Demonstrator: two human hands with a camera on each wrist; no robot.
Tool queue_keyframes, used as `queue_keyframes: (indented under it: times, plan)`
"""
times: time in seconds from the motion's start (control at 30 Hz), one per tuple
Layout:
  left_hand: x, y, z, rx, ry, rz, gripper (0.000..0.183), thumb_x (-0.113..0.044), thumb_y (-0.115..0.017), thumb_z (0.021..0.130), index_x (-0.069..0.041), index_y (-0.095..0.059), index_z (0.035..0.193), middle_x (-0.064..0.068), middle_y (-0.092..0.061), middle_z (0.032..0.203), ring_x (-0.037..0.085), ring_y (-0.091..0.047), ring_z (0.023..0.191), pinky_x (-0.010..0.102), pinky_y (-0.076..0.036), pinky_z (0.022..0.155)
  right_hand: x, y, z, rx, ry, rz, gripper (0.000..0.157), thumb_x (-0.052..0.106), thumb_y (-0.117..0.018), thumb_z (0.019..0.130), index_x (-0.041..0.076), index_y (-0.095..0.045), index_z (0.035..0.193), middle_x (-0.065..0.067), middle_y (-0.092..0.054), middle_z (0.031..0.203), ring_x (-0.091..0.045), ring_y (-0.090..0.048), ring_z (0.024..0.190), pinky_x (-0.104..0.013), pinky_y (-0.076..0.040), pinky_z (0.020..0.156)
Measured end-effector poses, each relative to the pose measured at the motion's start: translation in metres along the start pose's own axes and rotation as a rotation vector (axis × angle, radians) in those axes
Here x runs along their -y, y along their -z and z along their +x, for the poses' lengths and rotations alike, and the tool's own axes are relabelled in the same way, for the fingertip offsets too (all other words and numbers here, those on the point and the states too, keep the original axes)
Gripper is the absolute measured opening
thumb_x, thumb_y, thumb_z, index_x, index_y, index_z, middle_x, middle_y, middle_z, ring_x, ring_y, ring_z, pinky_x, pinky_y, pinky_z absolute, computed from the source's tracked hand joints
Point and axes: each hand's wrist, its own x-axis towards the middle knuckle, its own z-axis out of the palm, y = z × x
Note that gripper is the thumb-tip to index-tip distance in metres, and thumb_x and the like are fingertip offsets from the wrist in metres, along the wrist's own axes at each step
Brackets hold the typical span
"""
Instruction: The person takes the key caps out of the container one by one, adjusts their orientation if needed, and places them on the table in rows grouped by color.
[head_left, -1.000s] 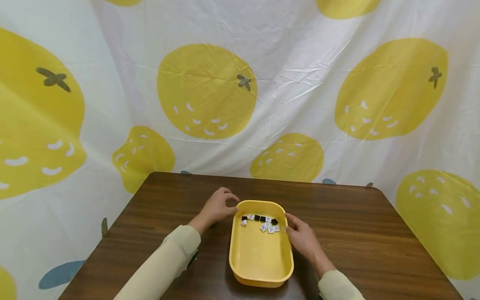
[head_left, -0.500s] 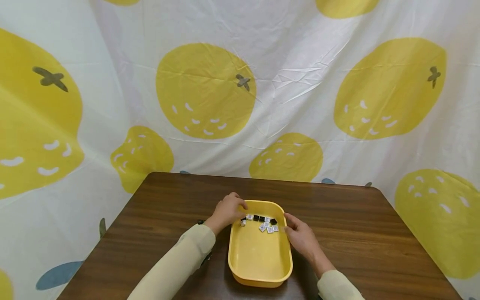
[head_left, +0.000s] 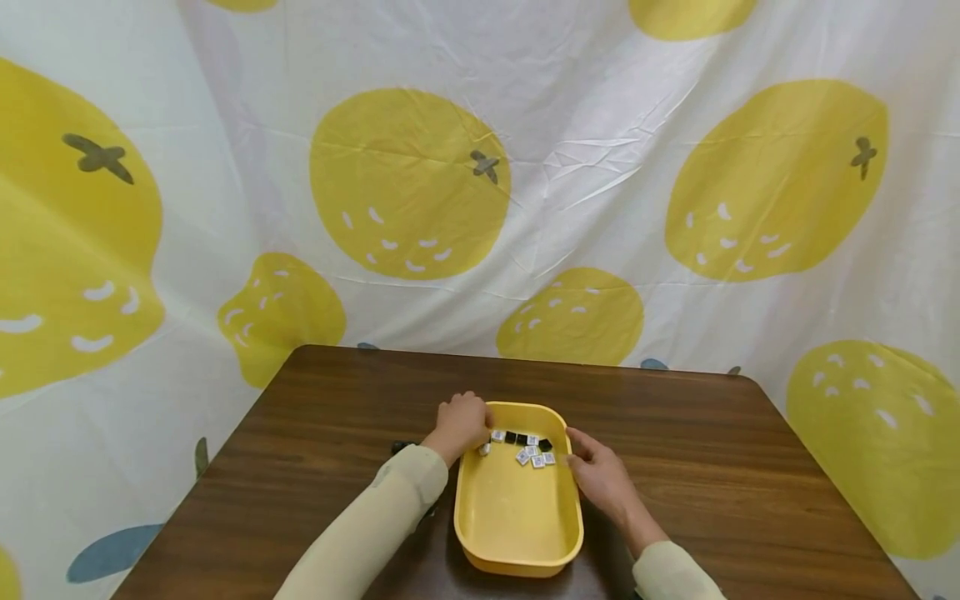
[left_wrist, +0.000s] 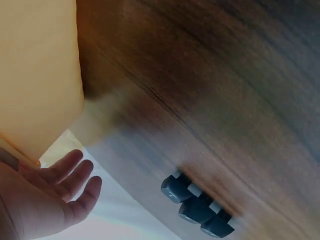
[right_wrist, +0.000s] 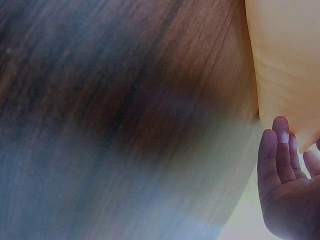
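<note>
A yellow tray [head_left: 517,521] stands on the table. Along its far end lie several small square pieces, some black [head_left: 522,439] and some white [head_left: 537,462] with dark printed marks. My left hand [head_left: 461,425] reaches over the far left corner, fingertips down beside a small white piece [head_left: 484,449]; cannot tell whether it pinches one. In the left wrist view three fingers of the left hand [left_wrist: 42,197] are loosely bent outside the tray. My right hand [head_left: 606,483] holds the right rim, thumb inside; its fingers [right_wrist: 283,155] lie along the outer wall in the right wrist view.
To the left of the tray, black blocks [left_wrist: 196,210] with pale bits between them stand on the wooden table [left_wrist: 210,95]; one bears a pale mark. A white cloth [head_left: 585,200] with yellow lemon prints hangs behind the table.
My left hand has moved right and slightly nearer, from the rim to over the tray's far left corner, uncovering black blocks behind the wrist. The right hand stays at the rim.
</note>
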Motion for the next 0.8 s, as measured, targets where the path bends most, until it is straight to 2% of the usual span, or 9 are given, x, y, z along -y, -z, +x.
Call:
queue_keyframes:
  times: [0.27,0.57,0.8]
  plan:
    - [-0.004,-0.001,0.004,0.071,0.021,0.078,0.014,-0.02,-0.082,0.075,-0.024,-0.078,0.088,0.002,-0.059,0.099,0.026,-0.05,0.098,0.05,-0.041,0.089,0.001,0.0,0.001,-0.007,0.02,-0.016,0.048,0.006,-0.055,0.097,0.001,-0.049,0.145,-0.015,-0.064,0.1,-0.02,-0.06,0.075,-0.033,-0.051,0.062]
    - [-0.007,-0.005,0.011,0.123,0.03,0.21,0.014,-0.027,-0.085,0.076,-0.026,-0.074,0.085,0.004,-0.057,0.1,0.027,-0.049,0.098,0.052,-0.041,0.091,0.001,0.001,0.0,-0.007,0.023,-0.024,0.049,0.007,-0.057,0.097,0.001,-0.049,0.144,-0.015,-0.065,0.101,-0.02,-0.061,0.077,-0.033,-0.052,0.064]
    - [-0.008,-0.004,0.01,0.13,0.031,0.207,0.014,-0.028,-0.084,0.077,-0.025,-0.071,0.079,0.004,-0.056,0.1,0.027,-0.049,0.098,0.052,-0.041,0.091,0.001,0.001,-0.001,-0.002,0.013,-0.029,0.049,0.008,-0.056,0.097,0.001,-0.049,0.145,-0.015,-0.064,0.101,-0.019,-0.06,0.074,-0.033,-0.051,0.061]
